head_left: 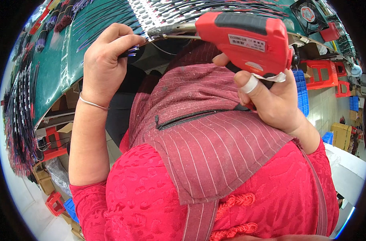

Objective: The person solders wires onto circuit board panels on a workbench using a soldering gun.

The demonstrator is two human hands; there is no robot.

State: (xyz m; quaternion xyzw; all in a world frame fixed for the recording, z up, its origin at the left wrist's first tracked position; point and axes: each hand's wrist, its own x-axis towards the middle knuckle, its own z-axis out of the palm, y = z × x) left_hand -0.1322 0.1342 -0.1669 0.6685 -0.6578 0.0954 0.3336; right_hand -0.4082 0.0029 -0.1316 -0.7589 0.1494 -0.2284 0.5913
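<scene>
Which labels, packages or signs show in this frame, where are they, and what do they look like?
Label: on the red soldering gun in the right hand; white rectangle, dark print.
Sticker: fan hub, top right; round, red and white.
Cardboard box: floor, far right; brown, boxy.

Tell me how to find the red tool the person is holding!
Look at the green bench running across the top. At its front edge, right of middle, the right hand grips a chunky red gun-shaped tool. Its metal nozzle points left toward the left hand, unlike the thin wires lying around.
</scene>
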